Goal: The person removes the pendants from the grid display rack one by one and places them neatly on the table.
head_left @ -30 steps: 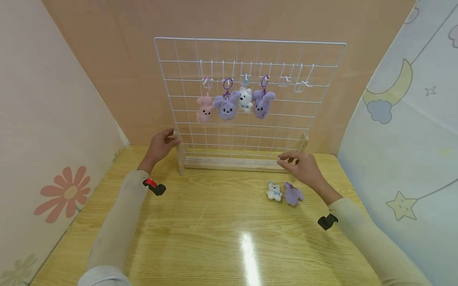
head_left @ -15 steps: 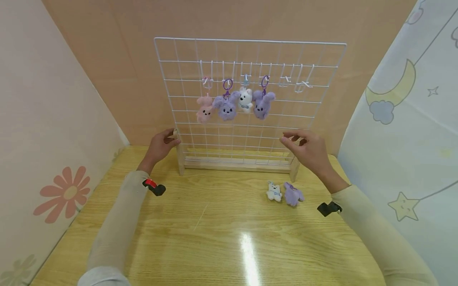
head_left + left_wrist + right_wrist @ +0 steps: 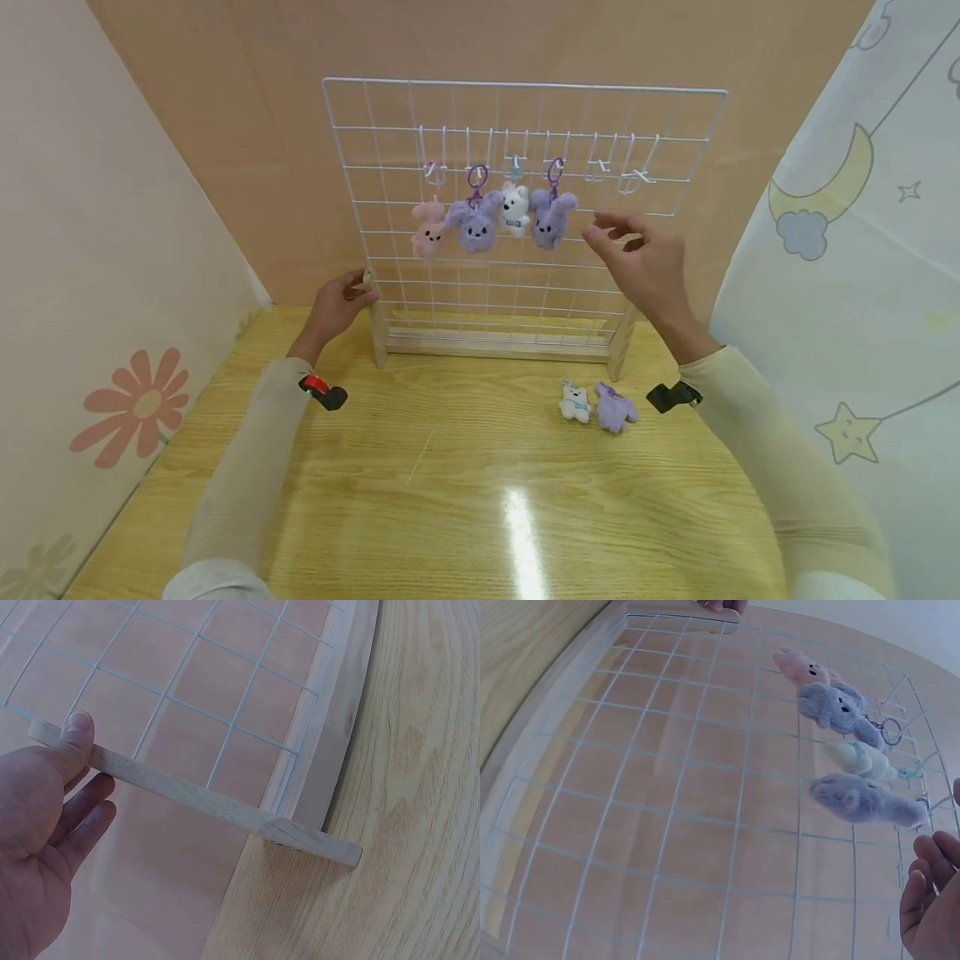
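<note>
My left hand (image 3: 332, 310) holds the left wooden post (image 3: 180, 786) of the stand, thumb on one side and fingers on the other. My right hand (image 3: 647, 262) is raised before the right part of the white wire grid (image 3: 442, 292), its fingers loosely bent with nothing seen between them. Just left of it hangs a purple plush keychain (image 3: 550, 223). Further left on hooks are a white plush keychain (image 3: 514, 210), another purple plush keychain (image 3: 477, 227) and a pink plush keychain (image 3: 429, 233). Two bare hooks (image 3: 636, 175) are above the right hand.
A white plush keychain (image 3: 575, 403) and a purple plush keychain (image 3: 614, 408) lie on the wooden table (image 3: 450, 475), in front of the stand's right foot (image 3: 618, 354). A patterned panel (image 3: 840, 275) rises at the right.
From low by the right post, my right hand has risen to about the height of the hanging plush keychains. My left hand keeps its place on the post.
</note>
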Demonstrator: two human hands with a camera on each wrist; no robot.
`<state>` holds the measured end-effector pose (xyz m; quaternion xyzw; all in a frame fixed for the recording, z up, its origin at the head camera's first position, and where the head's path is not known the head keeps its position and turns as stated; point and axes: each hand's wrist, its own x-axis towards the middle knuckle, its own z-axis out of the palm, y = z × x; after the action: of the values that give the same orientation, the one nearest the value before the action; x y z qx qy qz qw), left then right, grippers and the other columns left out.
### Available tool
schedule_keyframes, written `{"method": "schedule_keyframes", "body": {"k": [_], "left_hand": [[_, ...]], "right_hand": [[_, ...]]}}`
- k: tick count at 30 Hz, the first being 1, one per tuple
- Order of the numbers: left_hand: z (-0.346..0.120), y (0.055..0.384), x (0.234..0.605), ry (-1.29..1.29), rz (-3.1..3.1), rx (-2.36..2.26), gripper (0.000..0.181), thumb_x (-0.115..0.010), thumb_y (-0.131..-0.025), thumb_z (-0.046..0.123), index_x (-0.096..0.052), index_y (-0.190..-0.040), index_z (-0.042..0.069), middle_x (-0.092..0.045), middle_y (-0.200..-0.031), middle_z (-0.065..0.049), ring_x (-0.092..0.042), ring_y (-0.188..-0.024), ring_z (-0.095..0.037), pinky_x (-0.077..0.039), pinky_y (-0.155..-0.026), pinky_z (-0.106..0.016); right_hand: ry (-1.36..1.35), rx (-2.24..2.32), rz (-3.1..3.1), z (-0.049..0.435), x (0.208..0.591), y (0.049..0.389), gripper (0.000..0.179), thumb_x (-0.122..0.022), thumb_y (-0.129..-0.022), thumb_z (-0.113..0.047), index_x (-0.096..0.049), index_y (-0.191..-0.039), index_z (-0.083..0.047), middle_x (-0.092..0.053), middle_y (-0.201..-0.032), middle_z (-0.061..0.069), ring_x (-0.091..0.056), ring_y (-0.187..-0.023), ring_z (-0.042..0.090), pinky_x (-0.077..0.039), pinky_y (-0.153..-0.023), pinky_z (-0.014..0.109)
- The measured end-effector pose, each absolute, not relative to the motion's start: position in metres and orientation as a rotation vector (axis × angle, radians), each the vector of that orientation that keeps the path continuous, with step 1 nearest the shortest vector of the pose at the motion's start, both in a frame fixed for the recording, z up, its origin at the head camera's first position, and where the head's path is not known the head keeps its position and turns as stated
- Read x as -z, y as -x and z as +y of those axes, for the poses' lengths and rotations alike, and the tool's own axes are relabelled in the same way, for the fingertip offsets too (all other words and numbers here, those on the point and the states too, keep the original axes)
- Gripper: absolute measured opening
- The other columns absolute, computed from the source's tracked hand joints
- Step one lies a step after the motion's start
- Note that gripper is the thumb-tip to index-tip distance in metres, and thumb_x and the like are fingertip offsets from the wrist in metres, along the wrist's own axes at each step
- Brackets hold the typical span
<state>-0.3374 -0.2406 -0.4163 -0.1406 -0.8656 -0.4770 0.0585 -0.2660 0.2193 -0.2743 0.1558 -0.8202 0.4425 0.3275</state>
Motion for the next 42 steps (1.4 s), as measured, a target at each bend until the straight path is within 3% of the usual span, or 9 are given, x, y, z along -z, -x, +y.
{"method": "schedule_keyframes", "body": {"k": [15,24,33,42], "left_hand": [[-0.241,0.337,0.416,0.451,-2.608,1.449,0.062,-0.066,-0.102,0.024,-0.043,-0.154,0.001,-0.05,-0.15,-0.026,-0.059,-0.128,-0.044,-0.051,-0.102,-0.058],[-0.242,0.34,0.419,0.459,-2.609,1.476,0.064,-0.065,-0.103,0.027,-0.04,-0.156,0.003,-0.051,-0.149,-0.025,-0.058,-0.128,-0.042,-0.051,-0.102,-0.058],[-0.232,0.323,0.398,0.462,-2.638,1.502,0.059,-0.059,-0.105,0.011,-0.034,-0.156,-0.006,-0.043,-0.153,-0.031,-0.053,-0.131,-0.049,-0.047,-0.104,-0.062],[-0.239,0.335,0.416,0.464,-2.61,1.463,0.062,-0.063,-0.104,0.026,-0.04,-0.157,0.004,-0.047,-0.153,-0.024,-0.056,-0.13,-0.044,-0.05,-0.102,-0.058]], "right_hand": [[-0.33,-1.31,-2.09,0.186,0.256,0.293,0.04,-0.075,-0.093,-0.037,-0.077,-0.115,-0.004,-0.075,-0.109,0.008,-0.061,-0.09,0.01,-0.049,-0.072,0.021],[-0.268,-1.375,-2.062,0.171,0.257,0.305,0.035,-0.071,-0.096,-0.037,-0.079,-0.111,-0.006,-0.076,-0.106,0.005,-0.062,-0.083,0.011,-0.05,-0.07,0.02],[-0.146,-1.453,-2.09,0.166,0.253,0.31,0.037,-0.067,-0.099,-0.038,-0.078,-0.11,-0.005,-0.075,-0.1,0.005,-0.064,-0.082,0.009,-0.052,-0.068,0.019],[-0.117,-1.578,-2.06,0.164,0.25,0.316,0.035,-0.07,-0.098,-0.034,-0.078,-0.108,-0.002,-0.076,-0.101,0.007,-0.066,-0.083,0.01,-0.054,-0.072,0.018]]}}
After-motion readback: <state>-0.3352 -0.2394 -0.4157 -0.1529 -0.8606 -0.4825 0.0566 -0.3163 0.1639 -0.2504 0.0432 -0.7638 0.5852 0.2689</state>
